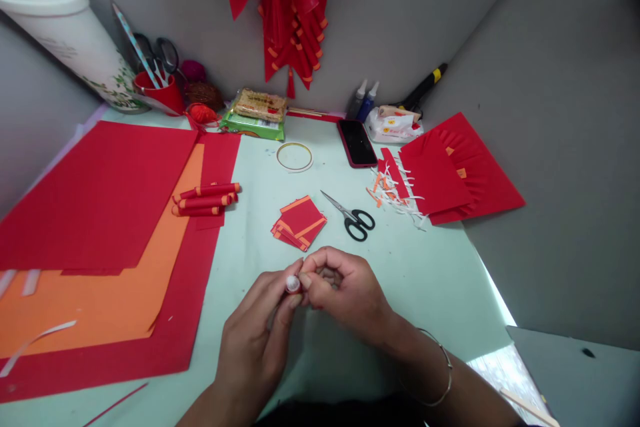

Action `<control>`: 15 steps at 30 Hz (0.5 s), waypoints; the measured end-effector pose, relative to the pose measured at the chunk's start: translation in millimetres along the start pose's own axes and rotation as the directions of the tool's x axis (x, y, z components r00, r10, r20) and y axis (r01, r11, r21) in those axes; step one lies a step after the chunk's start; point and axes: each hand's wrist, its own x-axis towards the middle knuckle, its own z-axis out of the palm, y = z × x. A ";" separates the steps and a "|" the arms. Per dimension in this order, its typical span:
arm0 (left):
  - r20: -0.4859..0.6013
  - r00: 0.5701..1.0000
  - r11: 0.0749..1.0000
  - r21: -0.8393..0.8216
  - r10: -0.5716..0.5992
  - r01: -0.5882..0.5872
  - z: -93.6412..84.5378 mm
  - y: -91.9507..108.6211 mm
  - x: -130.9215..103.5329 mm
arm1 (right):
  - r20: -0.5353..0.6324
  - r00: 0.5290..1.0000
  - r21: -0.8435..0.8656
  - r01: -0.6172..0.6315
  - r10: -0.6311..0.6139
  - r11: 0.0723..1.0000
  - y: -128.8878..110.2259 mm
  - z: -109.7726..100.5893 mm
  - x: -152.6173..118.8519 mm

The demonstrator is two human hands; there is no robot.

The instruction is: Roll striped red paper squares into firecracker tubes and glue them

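Note:
My left hand (263,323) is closed around a small rolled paper tube (293,285), its white end facing up towards me. Fingertips of my right hand (345,290) are pinched together at the tube's rim; whether they hold a bit of it or something else is hidden. Just beyond my hands lies a stack of small red cards (300,221) with orange strips along their edges. Black-handled scissors (353,217) rest to the right of the stack, blades pointing away to the left. Several finished red rolls (207,200) with orange ends are piled to the left.
Large red sheets (95,193) and an orange sheet (120,300) cover the left side. At the right are red paper pieces (440,173) and white scraps (393,193). A phone (357,143), tape ring (294,156), snack packets (257,113) and a pen cup (163,93) stand towards the back.

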 end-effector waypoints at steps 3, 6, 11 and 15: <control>-0.016 0.984 0.978 -0.113 -0.175 0.172 -3.7 0.7 4.8 | -0.015 0.989 -0.114 0.143 -0.145 0.983 3.4 -0.7 -2.7; -0.049 0.959 0.945 -0.190 -0.281 0.267 -5.9 -1.5 7.9 | 0.010 0.942 -0.274 0.326 -0.336 0.905 6.6 0.1 -5.3; -0.107 0.951 0.948 -0.167 -0.290 0.271 -5.2 -2.3 7.1 | 0.070 0.894 -0.380 0.435 -0.443 0.817 10.7 4.7 -8.5; -0.130 0.935 0.940 -0.135 -0.330 0.314 -2.5 0.2 5.9 | 0.057 0.873 -0.404 0.465 -0.485 0.788 15.1 8.6 -8.7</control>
